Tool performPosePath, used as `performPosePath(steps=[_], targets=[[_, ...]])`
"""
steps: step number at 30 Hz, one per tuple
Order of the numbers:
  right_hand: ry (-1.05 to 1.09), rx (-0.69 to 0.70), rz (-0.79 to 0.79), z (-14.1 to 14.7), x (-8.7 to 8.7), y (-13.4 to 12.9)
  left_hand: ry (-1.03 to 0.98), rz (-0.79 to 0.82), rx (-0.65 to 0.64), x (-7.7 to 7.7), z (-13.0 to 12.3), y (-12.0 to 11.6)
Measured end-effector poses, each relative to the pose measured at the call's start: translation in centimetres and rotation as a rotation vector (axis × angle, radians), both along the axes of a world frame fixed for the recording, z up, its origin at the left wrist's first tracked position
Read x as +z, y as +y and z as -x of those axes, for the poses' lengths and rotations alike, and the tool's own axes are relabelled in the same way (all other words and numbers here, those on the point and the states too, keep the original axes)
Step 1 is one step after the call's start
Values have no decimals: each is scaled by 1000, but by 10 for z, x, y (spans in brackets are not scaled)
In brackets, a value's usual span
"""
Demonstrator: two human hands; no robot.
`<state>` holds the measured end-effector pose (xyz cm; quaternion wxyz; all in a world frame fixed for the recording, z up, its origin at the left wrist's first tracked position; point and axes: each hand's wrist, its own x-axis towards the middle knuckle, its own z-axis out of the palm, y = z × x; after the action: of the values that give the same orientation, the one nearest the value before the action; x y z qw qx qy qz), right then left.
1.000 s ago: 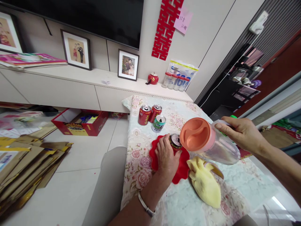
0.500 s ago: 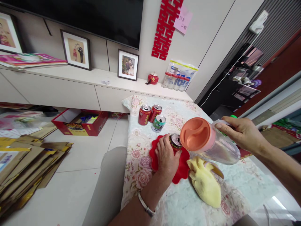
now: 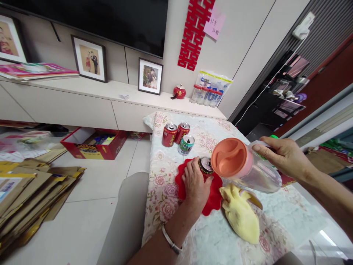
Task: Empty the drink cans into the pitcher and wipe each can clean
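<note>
My left hand [image 3: 196, 180] is wrapped round a dark drink can [image 3: 206, 165], whose open top shows above the fingers. This can stands on a red wavy-edged mat [image 3: 214, 200]. In my right hand [image 3: 286, 156] is the handle of a clear plastic pitcher [image 3: 266, 178] with an orange lid [image 3: 229, 157]. The pitcher lies tilted almost flat in the air, its lid end beside the can's top. Whether liquid flows between them I cannot tell. Just below the pitcher a yellow cloth [image 3: 240, 217] lies bunched on the table.
Two red cans [image 3: 169, 135] and a small green can [image 3: 186, 145] stand farther back on the flowered tablecloth [image 3: 162, 198]. Behind the table runs a white cabinet [image 3: 124, 110] with picture frames and glass jars. A red box [image 3: 93, 145] and flattened cardboard [image 3: 41, 195] lie on the floor.
</note>
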<state>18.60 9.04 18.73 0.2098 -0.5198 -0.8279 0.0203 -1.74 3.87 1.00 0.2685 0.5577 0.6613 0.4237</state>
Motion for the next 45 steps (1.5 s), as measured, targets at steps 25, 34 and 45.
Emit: performPosePath(steps=[25,34,45], targets=[[-7,-2,0,0,0,0,3,4,-1,1,0,0],[3,6,14,0,-1,0,5,7,0,1,0,0],[1,0,20,-3,-1,0,12,1,7,2,1,1]])
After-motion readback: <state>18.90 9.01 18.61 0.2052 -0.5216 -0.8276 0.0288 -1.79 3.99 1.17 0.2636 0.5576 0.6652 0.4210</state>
